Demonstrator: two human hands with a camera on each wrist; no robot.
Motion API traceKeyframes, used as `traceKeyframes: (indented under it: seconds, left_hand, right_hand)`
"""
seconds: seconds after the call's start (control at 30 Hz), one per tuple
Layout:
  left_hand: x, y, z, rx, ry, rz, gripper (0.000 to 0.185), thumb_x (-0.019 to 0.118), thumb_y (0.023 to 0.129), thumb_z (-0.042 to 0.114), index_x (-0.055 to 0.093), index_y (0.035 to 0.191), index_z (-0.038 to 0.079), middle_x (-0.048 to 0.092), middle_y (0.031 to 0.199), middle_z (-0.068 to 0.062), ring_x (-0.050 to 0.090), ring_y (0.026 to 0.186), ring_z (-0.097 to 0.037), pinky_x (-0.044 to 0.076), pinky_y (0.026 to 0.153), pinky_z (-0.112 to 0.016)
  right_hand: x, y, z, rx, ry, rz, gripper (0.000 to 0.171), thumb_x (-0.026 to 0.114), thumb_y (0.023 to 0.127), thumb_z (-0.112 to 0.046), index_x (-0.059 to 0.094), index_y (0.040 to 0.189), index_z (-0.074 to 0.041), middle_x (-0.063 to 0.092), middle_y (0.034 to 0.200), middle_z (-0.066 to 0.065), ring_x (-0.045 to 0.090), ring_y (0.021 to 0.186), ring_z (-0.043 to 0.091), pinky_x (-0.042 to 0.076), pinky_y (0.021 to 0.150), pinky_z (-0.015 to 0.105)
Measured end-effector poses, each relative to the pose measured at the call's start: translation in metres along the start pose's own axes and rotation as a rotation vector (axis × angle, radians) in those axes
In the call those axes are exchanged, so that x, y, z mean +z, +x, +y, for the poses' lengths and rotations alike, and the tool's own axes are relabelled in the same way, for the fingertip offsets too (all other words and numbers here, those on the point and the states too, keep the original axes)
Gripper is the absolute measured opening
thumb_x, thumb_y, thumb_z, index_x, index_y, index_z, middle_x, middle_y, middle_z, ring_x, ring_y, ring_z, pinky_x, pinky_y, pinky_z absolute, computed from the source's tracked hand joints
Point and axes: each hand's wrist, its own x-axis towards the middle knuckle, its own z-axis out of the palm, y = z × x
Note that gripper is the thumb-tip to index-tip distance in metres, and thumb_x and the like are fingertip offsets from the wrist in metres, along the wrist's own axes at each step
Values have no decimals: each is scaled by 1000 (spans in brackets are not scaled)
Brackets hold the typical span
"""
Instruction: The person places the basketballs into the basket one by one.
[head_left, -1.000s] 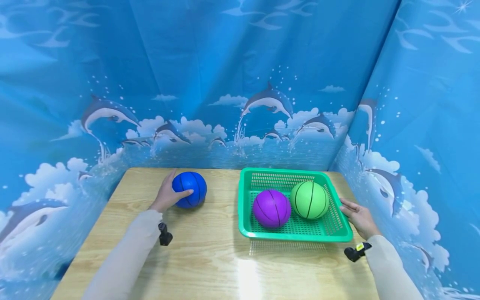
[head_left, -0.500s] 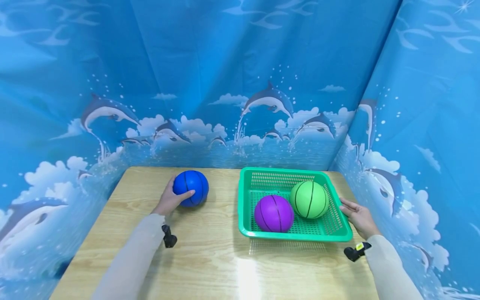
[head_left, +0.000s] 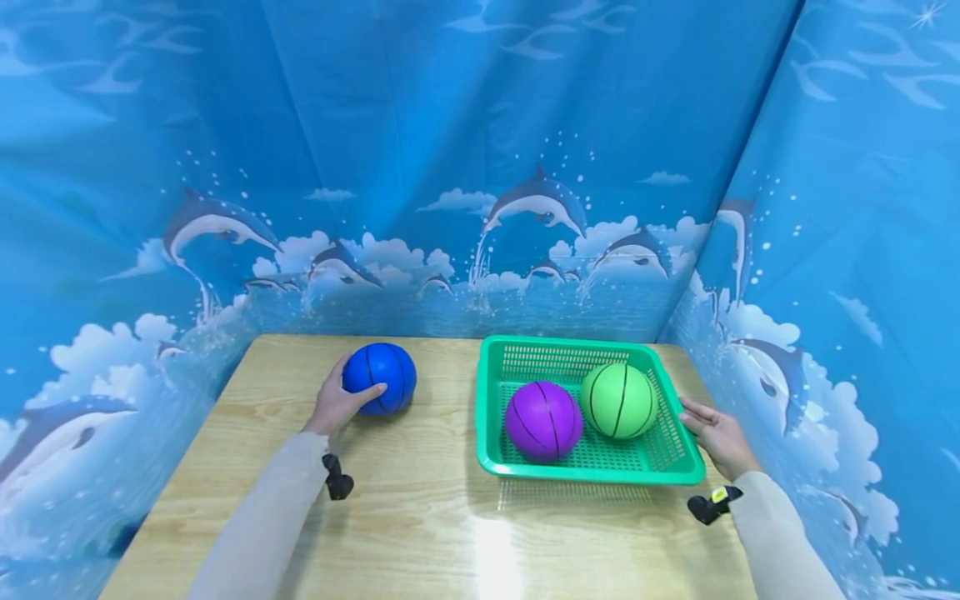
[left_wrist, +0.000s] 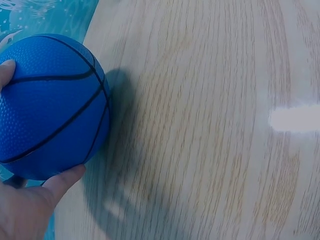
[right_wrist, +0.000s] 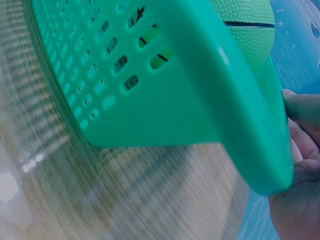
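Your left hand (head_left: 333, 406) grips the blue ball (head_left: 392, 365) at the upper left of the table (head_left: 420, 517), left of centre in the head view. Your thumb lies across the ball's near side; your other fingers spread round its left flank, mostly hidden behind it. The left wrist view crops the ball at its left edge and shows only part of that hand: one fingertip at the left border, more at the lower left. The ball's underside is out of sight, so you cannot tell whether it touches the wood.

Your right hand (head_left: 720, 440) is at the right side of the green basket (head_left: 585, 473), its fingers extended and fairly straight against the rim. The right wrist view cuts the hand off at its right border, and the rim masks part of the fingers, so how firmly they press is unclear.

Inside the basket, right of centre, the purple ball (head_left: 544, 422) sits to the left and the light green ball (head_left: 618, 400) to the right; their bottoms are hard to see from above. In the right wrist view only a slice of the light green ball shows over the rim, with glimpses through the slots.
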Motion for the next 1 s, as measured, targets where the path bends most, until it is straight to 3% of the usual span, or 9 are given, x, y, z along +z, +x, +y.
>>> traceKeyframes:
  seconds: [0.3,0.47,0.53,0.7,0.9,1.0]
  left_hand:
    - [-5,-5,5,-3,-37,38,109,75,77,51,5,156,22,12,158,-20,20,140,-46,28,108,-64]
    - [-7,-9,18,37,-59,42,107,73,77,55,5,155,29,10,160,-15,22,141,-45,31,106,-63]
    - [-5,-10,28,57,-67,36,106,73,77,56,5,155,32,8,160,-12,22,140,-45,32,106,-63]
    - [2,-14,63,131,-119,19,103,74,78,52,8,154,34,6,161,-8,21,140,-46,35,104,-62]
    - [24,-22,106,240,-206,-31,97,75,79,48,15,153,34,13,159,-7,25,140,-43,38,103,-58]
    - [39,-26,123,295,-236,-66,94,77,78,45,19,152,34,17,158,-6,27,139,-42,41,101,-57]
  right_hand:
    - [1,2,3,6,1,0,63,44,102,-38,24,151,-5,26,153,23,34,135,37,48,99,36]
    - [-1,2,3,6,-11,5,62,45,101,-38,25,151,-6,28,152,22,49,122,13,49,96,33]
    - [-1,2,3,5,-14,9,62,45,101,-37,25,151,-6,28,152,22,49,116,4,50,96,32]
    - [-2,2,3,12,4,14,63,46,101,-38,25,151,-6,28,152,23,51,115,3,50,94,29]
    - [-1,2,4,17,16,14,64,47,100,-38,26,151,-6,28,152,23,49,101,-11,51,93,28]
    - [-1,2,3,8,11,15,64,47,101,-38,25,151,-5,28,152,23,53,114,5,49,97,33]
